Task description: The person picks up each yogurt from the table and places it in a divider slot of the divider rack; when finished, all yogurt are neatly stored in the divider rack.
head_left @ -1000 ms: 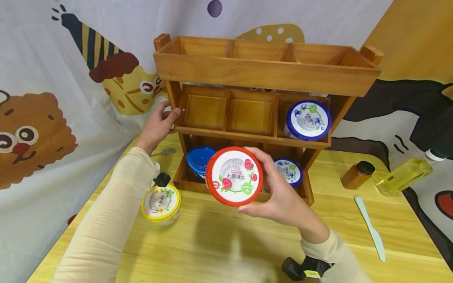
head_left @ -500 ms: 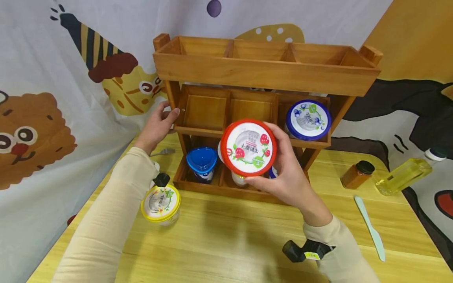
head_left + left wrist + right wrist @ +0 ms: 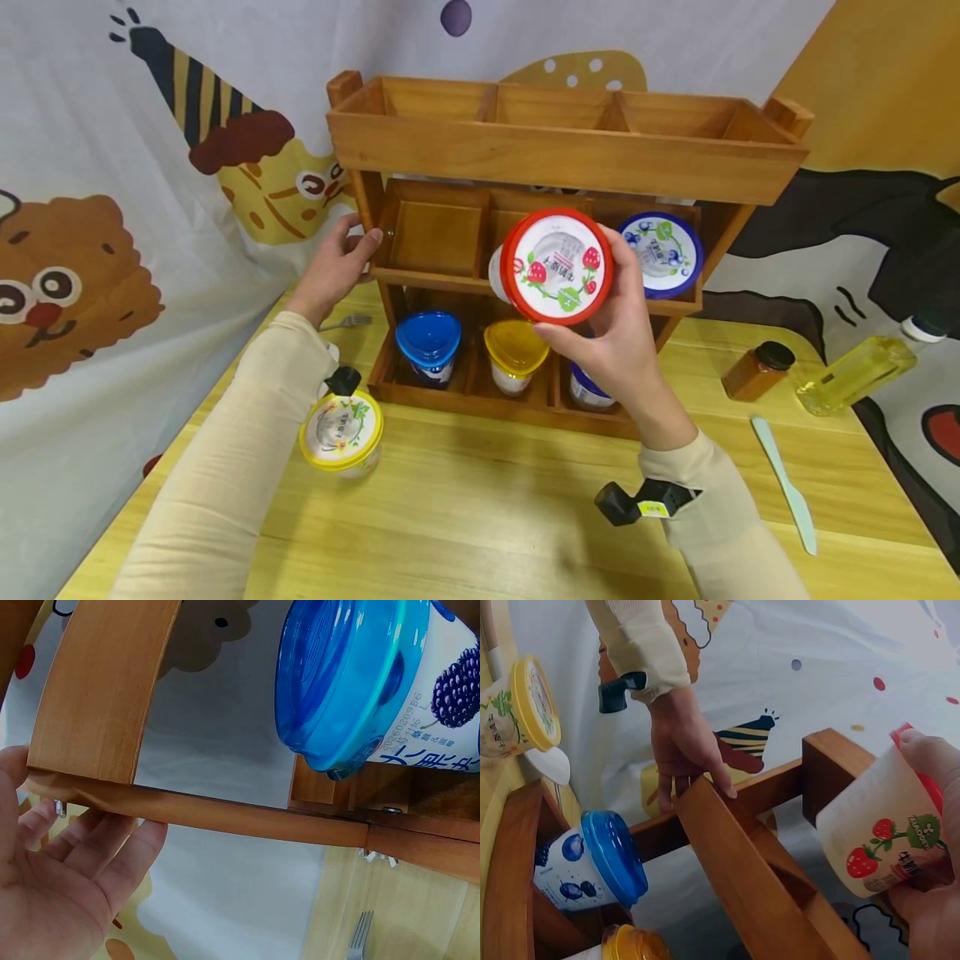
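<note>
In the head view my right hand (image 3: 626,342) grips a strawberry tub (image 3: 558,267) with a red rim, held in front of the middle shelf of a wooden rack (image 3: 562,158). Its thumb and fingers are on opposite sides of the tub, as the right wrist view shows for this tub (image 3: 881,836). My left hand (image 3: 335,265) holds the rack's left side post at the middle shelf; in the left wrist view the fingers (image 3: 135,859) lie along the post (image 3: 225,814). A blueberry tub (image 3: 666,254) sits in that shelf's right compartment.
The lower shelf holds a blue-lidded cup (image 3: 429,342), a yellow-lidded cup (image 3: 516,350) and a blue-rimmed tub (image 3: 588,392). A yellow-rimmed tub (image 3: 341,429) stands at left, near a fork (image 3: 348,322). On the right are a jar (image 3: 759,371), an oil bottle (image 3: 858,375) and a pale spreader (image 3: 786,487).
My right hand has carried the strawberry tub up and to the right, from before the lower shelf to before the middle one, uncovering the yellow-lidded cup. The left hand stays put.
</note>
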Demonstrator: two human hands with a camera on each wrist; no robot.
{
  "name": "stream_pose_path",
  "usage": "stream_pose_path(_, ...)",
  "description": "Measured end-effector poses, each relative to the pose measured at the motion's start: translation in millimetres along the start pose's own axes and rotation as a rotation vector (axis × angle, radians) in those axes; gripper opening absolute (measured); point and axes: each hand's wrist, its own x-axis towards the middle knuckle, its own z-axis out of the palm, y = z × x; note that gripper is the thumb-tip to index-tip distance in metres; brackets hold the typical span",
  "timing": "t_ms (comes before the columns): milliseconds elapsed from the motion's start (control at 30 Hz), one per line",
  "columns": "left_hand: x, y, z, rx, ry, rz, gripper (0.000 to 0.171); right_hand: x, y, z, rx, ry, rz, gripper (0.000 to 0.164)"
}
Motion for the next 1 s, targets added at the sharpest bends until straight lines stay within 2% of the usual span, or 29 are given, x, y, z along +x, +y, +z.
stream_pose_path(100,0.2,0.6,-0.3,0.001,-0.003,0.007,0.075,3,5,-1,0.013,0.039,-0.016,0.098)
stream_pose_path(467,-0.2,0.6,0.7,-0.008,-0.009,0.013,0.075,15,21,3,0.010,0.102,-0.036,0.095)
stream_pose_path(733,-0.1,-0.3,0.3,0.000,-0.009,0.010,0.075,21,31,2,-0.104,0.110,0.011,0.098)
stream_pose_path(1000,0.6,-0.9,-0.2,0.001,-0.011,0.004,0.076,27,39,0,-0.170,0.096,0.066,0.102)
